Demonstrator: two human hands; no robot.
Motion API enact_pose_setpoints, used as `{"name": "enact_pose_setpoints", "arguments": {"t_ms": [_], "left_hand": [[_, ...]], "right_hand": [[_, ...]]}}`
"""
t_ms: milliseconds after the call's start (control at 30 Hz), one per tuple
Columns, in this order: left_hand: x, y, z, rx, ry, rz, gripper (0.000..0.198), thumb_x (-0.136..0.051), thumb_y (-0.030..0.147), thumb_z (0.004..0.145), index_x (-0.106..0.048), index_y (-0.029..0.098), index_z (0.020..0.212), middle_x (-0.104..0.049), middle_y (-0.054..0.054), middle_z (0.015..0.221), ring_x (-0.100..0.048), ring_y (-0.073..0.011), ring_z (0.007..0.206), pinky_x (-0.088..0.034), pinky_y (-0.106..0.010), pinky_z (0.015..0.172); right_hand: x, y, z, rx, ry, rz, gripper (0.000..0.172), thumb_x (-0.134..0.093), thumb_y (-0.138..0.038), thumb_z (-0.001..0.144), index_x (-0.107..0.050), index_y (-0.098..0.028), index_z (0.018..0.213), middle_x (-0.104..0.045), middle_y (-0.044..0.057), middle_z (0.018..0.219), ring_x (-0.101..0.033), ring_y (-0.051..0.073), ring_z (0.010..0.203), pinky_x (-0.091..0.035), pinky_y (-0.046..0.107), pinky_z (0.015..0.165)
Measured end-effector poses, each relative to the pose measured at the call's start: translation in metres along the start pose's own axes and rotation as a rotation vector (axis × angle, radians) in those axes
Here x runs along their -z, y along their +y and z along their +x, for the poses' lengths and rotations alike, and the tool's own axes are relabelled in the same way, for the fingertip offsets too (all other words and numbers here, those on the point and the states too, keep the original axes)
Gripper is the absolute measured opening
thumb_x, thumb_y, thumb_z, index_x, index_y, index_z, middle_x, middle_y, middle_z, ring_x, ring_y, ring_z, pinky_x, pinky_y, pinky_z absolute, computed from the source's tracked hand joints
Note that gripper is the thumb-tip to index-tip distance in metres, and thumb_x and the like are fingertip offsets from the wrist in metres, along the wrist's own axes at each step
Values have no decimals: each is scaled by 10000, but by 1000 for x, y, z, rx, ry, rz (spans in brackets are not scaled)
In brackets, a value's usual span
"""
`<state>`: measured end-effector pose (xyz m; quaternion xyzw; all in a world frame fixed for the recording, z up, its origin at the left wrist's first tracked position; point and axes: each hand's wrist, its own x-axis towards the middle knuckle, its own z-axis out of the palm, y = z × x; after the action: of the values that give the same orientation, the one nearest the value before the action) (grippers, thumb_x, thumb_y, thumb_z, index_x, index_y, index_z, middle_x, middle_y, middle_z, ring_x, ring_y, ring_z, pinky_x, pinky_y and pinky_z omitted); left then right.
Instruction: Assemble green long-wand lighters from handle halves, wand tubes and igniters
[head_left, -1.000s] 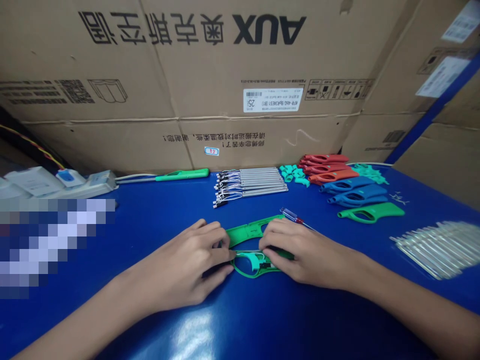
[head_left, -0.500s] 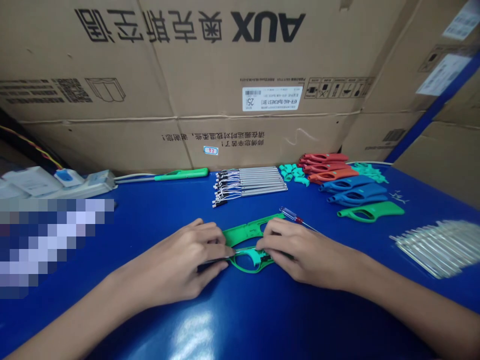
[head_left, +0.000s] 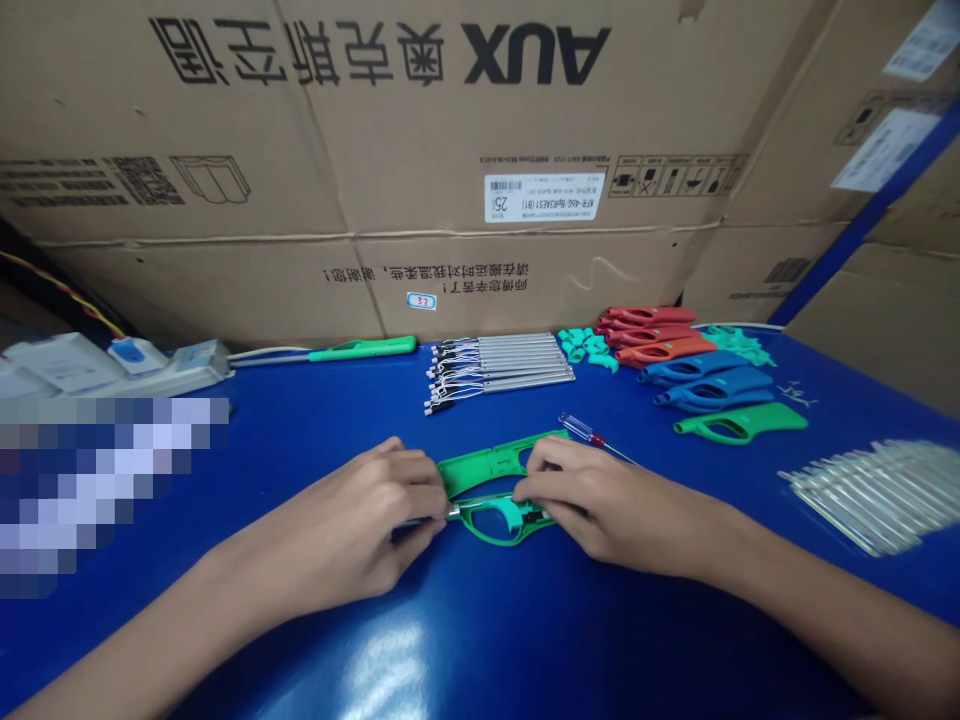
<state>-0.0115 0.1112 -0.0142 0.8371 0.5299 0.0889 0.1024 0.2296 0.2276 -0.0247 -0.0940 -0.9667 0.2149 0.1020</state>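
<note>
Shining in one bright patch, the blue tabletop [head_left: 600,650] is crossed by two bare arms. The left hand [head_left: 397,510] is almost closed, and a thin metal tube [head_left: 454,511] is pinched between its thumb and fingers. The right hand [head_left: 592,495] is bent over with only a small gap left, and the back of the near green shell [head_left: 493,542] is held under its fingers and thumb; what is touched by each fingertip cannot be told. This shell is kept between the two hands, open side up, and a mint trigger [head_left: 513,514] is set inside it. The metal tube is laid along the top edge of the shell, and its left end is hidden by the left hand.

Just behind, the far green shell [head_left: 480,467] is laid with its inside showing. A screwdriver [head_left: 579,430] is placed beside it, behind the right hand. Off to the right, a row of shiny tubes [head_left: 870,495] is spread out.

Farther back, a green handle [head_left: 784,420], blue handles [head_left: 739,385] and red handles [head_left: 697,348] are lined up. Mint bits [head_left: 576,345] are piled next to a row of metal sticks [head_left: 525,365] with wires. A long green handle [head_left: 382,347] is put by the cardboard wall [head_left: 420,140], where upside-down writing is printed.
</note>
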Motion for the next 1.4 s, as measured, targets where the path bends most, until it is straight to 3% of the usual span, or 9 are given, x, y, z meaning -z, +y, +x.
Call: {"name": "enact_pose_setpoints", "arguments": {"t_ms": [633, 800, 1000, 1133, 1400], "left_hand": [[3, 2, 1, 28, -11, 37, 143, -456, 192, 937, -596, 215, 922, -614, 3, 811, -587, -185, 777, -407, -404, 881], [1, 7, 3, 47, 20, 23, 224, -569, 290, 880, -585, 243, 1099, -635, -23, 1011, -617, -234, 947, -378, -514, 1000], [-10, 11, 7, 27, 16, 22, 274, -477, 384, 976, -580, 288, 1211, -615, -38, 1114, -580, -258, 1076, -398, -545, 1008], [-13, 11, 9, 12, 16, -24, 244, -477, 369, 987, -603, 279, 1176, -607, -33, 1087, -580, -235, 1061, -405, -523, 1020], [-13, 12, 8, 6, 25, -105, 216, -492, 326, 986, -622, 259, 1144, -599, -33, 1072, -575, -219, 1025, -432, -470, 994]], "right_hand": [[1, 3, -3, 26, 7, -37, 293, -477, -37, 910, -691, -119, 1092, -599, 89, 1015, -565, 183, 922, -452, 305, 796], [2, 2, -3, 10, -9, -34, 299, -473, -40, 912, -691, -124, 1099, -596, 90, 1019, -563, 187, 931, -458, 311, 809], [3, -2, -1, 3, -19, -16, 281, -447, -120, 968, -680, -142, 1125, -588, 82, 1007, -555, 177, 927, -454, 311, 825], [4, -6, -1, -7, -19, 11, 231, -510, -227, 972, -687, -154, 1102, -577, 68, 993, -547, 167, 918, -441, 307, 837], [2, -5, 1, -34, -31, 63, 211, -540, -258, 969, -690, -158, 1078, -559, 58, 996, -541, 156, 926, -427, 286, 838]]}}
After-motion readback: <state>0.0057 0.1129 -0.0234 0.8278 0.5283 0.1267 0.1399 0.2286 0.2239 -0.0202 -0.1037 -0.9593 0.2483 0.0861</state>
